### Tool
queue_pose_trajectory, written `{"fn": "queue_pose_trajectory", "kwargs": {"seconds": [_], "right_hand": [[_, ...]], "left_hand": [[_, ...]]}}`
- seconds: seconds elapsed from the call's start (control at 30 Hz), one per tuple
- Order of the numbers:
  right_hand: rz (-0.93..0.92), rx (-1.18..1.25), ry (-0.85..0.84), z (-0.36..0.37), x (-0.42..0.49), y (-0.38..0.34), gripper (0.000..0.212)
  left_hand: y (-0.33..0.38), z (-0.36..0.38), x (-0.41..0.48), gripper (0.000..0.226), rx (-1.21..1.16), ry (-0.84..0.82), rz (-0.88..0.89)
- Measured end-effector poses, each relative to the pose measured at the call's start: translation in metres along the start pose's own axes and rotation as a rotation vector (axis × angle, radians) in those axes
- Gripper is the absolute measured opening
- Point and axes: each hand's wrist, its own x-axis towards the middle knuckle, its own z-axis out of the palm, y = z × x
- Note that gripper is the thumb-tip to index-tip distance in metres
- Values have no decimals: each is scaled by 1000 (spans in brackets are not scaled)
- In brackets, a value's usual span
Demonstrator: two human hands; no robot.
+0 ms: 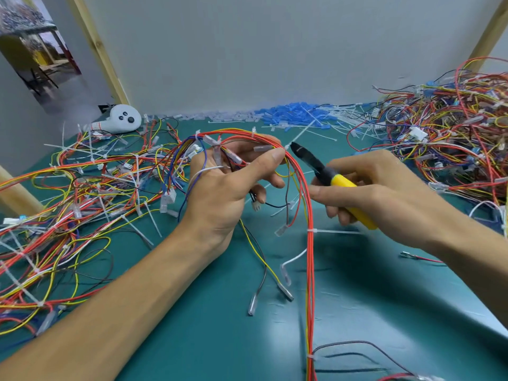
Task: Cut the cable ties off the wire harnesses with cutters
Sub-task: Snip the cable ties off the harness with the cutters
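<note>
My left hand [228, 182] grips a wire harness [309, 204] of mostly red wires above the green table, thumb pressed on the bundle near its top bend. A white cable tie [288, 145] sits on the bundle just past my thumb. My right hand [376, 193] grips yellow-handled cutters [341, 185], whose black jaws point at that tie, nearly touching it. Another white cable tie [330, 231] wraps the red wires lower down, its tail sticking right. A third tie [310, 356] binds the bundle near the bottom edge.
A tangle of harnesses with ties [68, 204] covers the left of the green mat [384, 312]. A big heap of loose wires [453, 133] fills the right. Blue and clear connector pieces and cut ties [291, 114] lie along the back wall, beside a white handheld device [121, 119].
</note>
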Motion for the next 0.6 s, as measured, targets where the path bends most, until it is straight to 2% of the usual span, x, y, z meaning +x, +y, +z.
{"fn": "queue_pose_trajectory", "kwargs": {"seconds": [0.23,0.4,0.5,0.6], "right_hand": [[-22,8,-33,7,-2,-7,21],[44,81,-111,7,-5,-14,30],[79,102,-141,6,-7,-17,43],[92,114,-144,7,-7,-17,36]], "left_hand": [[3,1,-2,9,3,-104,-10],[2,2,-4,8,0,-118,-20],[4,3,-5,7,-56,-129,-44],[5,3,-6,6,-94,-142,-84]]}}
